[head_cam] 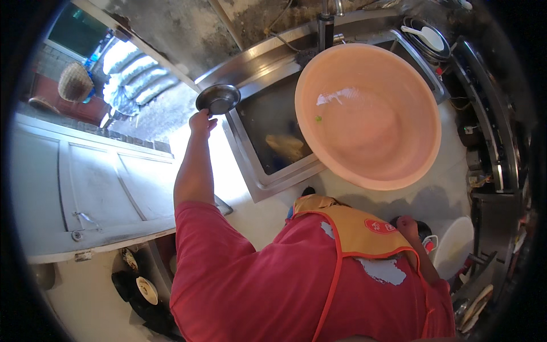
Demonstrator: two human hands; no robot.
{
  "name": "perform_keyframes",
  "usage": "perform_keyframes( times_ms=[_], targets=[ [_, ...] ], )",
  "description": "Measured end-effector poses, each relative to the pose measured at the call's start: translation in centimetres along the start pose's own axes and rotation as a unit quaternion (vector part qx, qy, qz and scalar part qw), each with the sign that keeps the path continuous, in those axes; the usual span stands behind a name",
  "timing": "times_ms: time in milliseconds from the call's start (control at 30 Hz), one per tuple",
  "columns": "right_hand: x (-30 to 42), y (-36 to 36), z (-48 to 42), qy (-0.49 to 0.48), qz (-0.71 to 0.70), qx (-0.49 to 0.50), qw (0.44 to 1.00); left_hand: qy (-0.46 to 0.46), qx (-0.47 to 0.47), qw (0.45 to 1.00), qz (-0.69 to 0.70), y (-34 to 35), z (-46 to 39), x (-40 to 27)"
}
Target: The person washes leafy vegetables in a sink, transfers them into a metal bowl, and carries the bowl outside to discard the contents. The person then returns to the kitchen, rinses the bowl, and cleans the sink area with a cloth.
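My left hand (203,124) reaches out to the left and grips the rim of a small metal bowl (218,99). The bowl is held above the near left corner of a stainless steel sink (256,188). In the sink lies a yellowish, blurred thing (284,146), possibly a cloth. A large pink plastic basin (367,115) covers the sink's right part, and a small green scrap (318,119) lies inside it. My right hand (407,225) is low at my right side with the fingers curled; whether it holds something cannot be made out.
A black tap (325,32) rises behind the basin. Pans with a white ladle (429,38) stand at the far right, beside a dark stove (487,115). A white bucket (455,243) is low on the right. An open white door (98,171) stands left, with stacked sacks (139,72) outside.
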State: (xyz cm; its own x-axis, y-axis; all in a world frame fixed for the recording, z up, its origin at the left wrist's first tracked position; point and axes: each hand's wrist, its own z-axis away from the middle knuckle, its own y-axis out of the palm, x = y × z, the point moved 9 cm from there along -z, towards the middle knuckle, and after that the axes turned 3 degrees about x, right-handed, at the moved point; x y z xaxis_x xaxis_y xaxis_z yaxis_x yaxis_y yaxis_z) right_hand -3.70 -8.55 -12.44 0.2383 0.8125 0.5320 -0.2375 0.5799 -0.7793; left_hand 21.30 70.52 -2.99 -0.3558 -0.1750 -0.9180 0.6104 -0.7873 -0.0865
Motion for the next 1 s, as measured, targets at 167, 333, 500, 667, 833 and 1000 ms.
perform_keyframes(
  times_ms=[167,333,500,667,833,1000],
  targets=[
    [-0.4,-0.4,2.8,0.069,0.002,0.032,0.997,-0.028,-0.035,0.994,0.104,-0.7,-2.5,7.9],
    [0.6,-0.6,2.9,0.047,0.001,0.028,0.998,-0.026,-0.033,0.994,0.098,-0.1,-4.1,9.8],
    [2.8,-0.6,2.2,0.063,-0.013,0.000,0.998,0.000,-0.070,0.998,-0.004,-2.0,-4.5,8.9],
    [2.9,-0.1,2.7,0.087,0.025,0.004,0.996,0.300,-0.203,0.899,-0.247,0.2,2.2,-2.1],
    [5.6,0.0,2.7,0.098,0.007,0.018,0.995,0.332,0.182,0.861,-0.340,15.4,7.2,4.3],
    [5.3,-0.5,3.8,0.085,0.032,-0.028,0.996,0.197,0.329,0.676,-0.630,24.4,10.3,20.0]
  ],
)
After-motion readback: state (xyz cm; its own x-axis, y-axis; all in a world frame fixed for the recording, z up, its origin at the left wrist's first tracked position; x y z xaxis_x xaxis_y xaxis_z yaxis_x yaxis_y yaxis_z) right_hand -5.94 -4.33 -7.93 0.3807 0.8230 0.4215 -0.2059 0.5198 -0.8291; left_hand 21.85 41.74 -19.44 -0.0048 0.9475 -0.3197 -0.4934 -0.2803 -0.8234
